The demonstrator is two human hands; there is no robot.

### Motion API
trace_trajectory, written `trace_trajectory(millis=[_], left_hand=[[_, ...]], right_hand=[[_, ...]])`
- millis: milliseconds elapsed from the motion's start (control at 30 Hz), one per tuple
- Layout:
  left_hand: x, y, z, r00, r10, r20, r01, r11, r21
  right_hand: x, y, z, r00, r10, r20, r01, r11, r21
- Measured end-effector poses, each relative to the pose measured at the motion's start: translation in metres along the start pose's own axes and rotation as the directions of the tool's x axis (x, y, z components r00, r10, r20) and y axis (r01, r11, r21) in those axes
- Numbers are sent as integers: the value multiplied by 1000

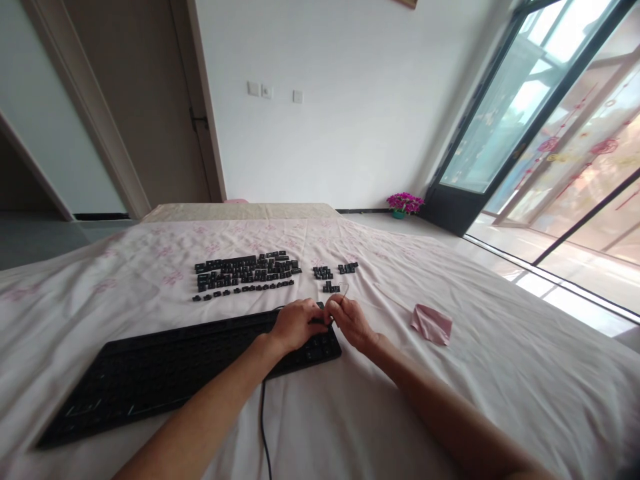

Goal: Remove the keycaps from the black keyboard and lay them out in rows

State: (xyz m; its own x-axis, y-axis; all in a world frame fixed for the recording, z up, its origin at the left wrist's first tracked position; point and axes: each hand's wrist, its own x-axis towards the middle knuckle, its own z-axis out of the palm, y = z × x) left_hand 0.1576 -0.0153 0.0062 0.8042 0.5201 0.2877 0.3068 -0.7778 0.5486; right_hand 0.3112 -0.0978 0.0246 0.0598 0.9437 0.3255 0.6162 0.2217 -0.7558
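Observation:
A black keyboard (200,357) lies slantwise on the bedspread, many of its keys pulled off and its details dark. Over its right end, my left hand (299,323) has its fingers curled together; what they grip is hidden. Close against it, my right hand (351,322) pinches a thin wire keycap puller (345,289), whose loop sticks up above the fingers. Beyond the keyboard, loose black keycaps (245,273) stand in rows. Smaller groups of keycaps (323,273) sit just past my hands.
A pink cloth (432,325) lies right of my right arm on the wrinkled pale bedspread (500,373). The keyboard's cable (263,427) runs toward me between my arms. Purple flowers in a green pot (404,205) stand on the floor near the glass door.

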Motion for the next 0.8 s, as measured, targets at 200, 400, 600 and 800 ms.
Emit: trace_trajectory(millis=[200,400,600,800], left_hand=[[1,2,10,996,23,-83,-23,1000,-2],[0,2,7,998,24,-52,-34,978,-205],[1,1,6,997,-44,-67,23,958,-287],[3,1,3,988,-112,-110,80,961,-265]], right_hand=[[-6,11,18,973,-188,-136,188,982,-8],[-3,7,18,945,-297,-133,286,953,-97],[3,0,14,952,-278,-125,273,960,-61],[6,-6,8,937,-345,-57,337,934,-115]])
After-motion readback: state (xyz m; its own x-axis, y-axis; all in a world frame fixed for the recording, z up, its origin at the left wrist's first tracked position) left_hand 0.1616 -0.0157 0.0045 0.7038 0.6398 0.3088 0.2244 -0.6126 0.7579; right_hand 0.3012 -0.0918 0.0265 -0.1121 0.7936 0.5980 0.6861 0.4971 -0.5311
